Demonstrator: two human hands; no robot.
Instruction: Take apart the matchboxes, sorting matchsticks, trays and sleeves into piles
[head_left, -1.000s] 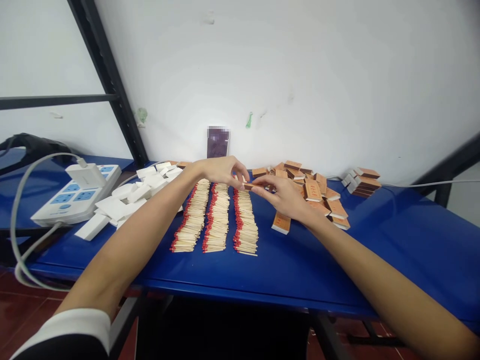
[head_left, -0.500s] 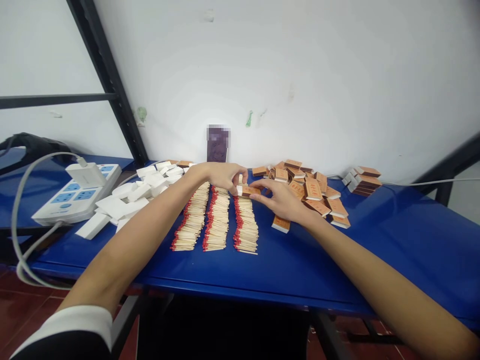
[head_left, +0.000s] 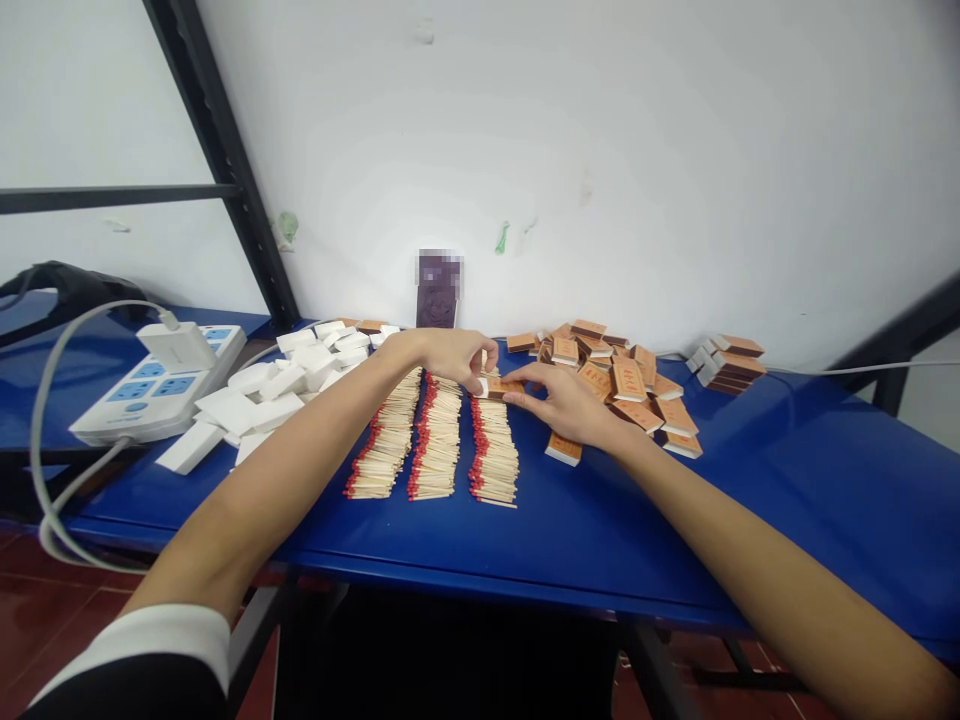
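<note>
My left hand (head_left: pixel 450 355) and my right hand (head_left: pixel 566 400) meet over the far end of the right row of red-tipped matches (head_left: pixel 493 450). Between their fingertips they pinch one small orange matchbox (head_left: pixel 501 386), its white inner tray showing at the left end. Two more rows of matches (head_left: pixel 435 440) lie side by side to the left on the blue table (head_left: pixel 750 500). A heap of orange matchboxes (head_left: pixel 630 385) sits just right of my right hand.
White inner trays (head_left: pixel 270 395) are piled at the left beside a white and blue power strip (head_left: pixel 157 385) with a plug and grey cable. A small stack of boxes (head_left: pixel 731 362) lies at the far right. A dark card (head_left: pixel 439 290) leans on the wall. Black shelf struts stand behind.
Both hands have sunk a little towards the table with the matchbox, and my left fingers have closed in on its left end.
</note>
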